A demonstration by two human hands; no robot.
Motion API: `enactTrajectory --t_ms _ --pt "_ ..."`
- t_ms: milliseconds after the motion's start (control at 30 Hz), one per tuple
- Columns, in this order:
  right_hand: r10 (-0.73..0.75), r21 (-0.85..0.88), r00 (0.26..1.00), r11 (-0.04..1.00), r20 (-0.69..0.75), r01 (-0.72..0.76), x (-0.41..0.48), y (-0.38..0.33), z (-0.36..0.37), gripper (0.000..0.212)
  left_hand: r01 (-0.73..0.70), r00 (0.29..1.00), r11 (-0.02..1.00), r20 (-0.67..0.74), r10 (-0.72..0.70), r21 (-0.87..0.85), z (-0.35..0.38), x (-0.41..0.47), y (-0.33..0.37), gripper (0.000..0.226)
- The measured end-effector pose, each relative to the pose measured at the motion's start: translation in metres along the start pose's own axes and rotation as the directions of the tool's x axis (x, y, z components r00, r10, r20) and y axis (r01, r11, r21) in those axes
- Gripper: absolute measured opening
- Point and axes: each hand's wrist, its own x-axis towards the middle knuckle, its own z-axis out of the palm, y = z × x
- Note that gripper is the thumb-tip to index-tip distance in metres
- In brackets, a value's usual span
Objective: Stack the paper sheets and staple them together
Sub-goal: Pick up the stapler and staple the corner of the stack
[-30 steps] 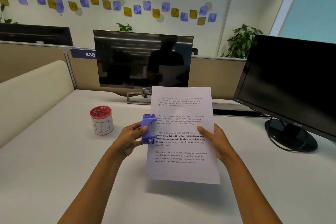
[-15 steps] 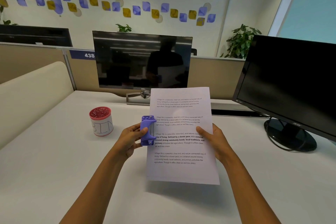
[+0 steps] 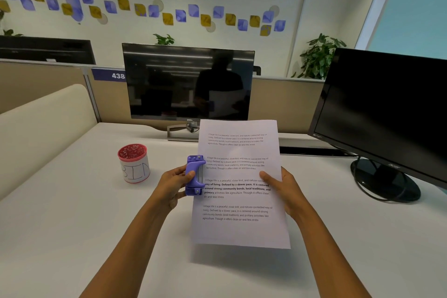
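Observation:
A stack of white paper sheets [image 3: 239, 230] with printed paragraphs is held up above the desk. My right hand [image 3: 283, 189] grips its right edge, thumb on the front. My left hand [image 3: 173, 184] is closed around a purple stapler [image 3: 194, 175], which sits on the left edge of the sheets about halfway up. How many sheets are in the stack cannot be made out.
A red-rimmed cup marked "BIN" [image 3: 133, 163] stands on the white desk [image 3: 72, 237] to the left. A Dell monitor [image 3: 188, 82] faces me at the back, and a second black monitor [image 3: 387, 109] with a round base [image 3: 385, 182] is on the right.
The hands, sheets and stapler have stayed nearly still; the stapler has shifted only slightly against the left edge.

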Motion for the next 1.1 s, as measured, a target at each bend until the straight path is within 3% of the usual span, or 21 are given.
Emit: enactTrajectory --t_ms 267,400,567,733,933,1033,1100 --pt "-0.01 -0.016 1.0 1.0 -0.008 0.01 0.001 -0.002 -0.002 0.037 0.045 0.996 0.996 0.079 -0.039 -0.073 -0.004 -0.003 -0.001 0.028" --pt "-0.02 -0.005 0.999 1.0 -0.033 0.02 0.0 -0.004 -0.008 0.029 0.066 0.994 0.99 0.092 -0.055 -0.126 -0.012 -0.003 -0.001 0.026" --pt "-0.022 -0.01 0.998 1.0 -0.062 0.021 0.001 -0.005 -0.019 0.028 0.093 0.996 0.981 0.017 -0.092 -0.169 -0.03 0.002 -0.001 0.028" --pt "-0.02 -0.003 0.997 1.0 -0.081 0.02 0.001 -0.003 -0.03 0.026 0.1 0.989 0.974 -0.09 -0.12 -0.201 -0.045 0.005 -0.004 0.015" --pt "-0.019 -0.008 0.997 1.0 -0.075 0.019 -0.001 0.0 -0.043 0.025 0.152 0.962 0.967 -0.193 -0.193 -0.206 -0.08 0.01 -0.011 0.054" --pt "-0.013 -0.007 0.998 1.0 -0.063 0.012 -0.003 0.0 -0.05 0.029 0.182 0.935 0.965 -0.269 -0.229 -0.189 -0.098 0.012 -0.014 0.057" --pt "-0.017 -0.004 0.998 1.0 -0.061 0.016 -0.005 0.0 -0.054 0.049 0.208 0.912 0.962 -0.32 -0.256 -0.177 -0.109 0.012 -0.016 0.055"
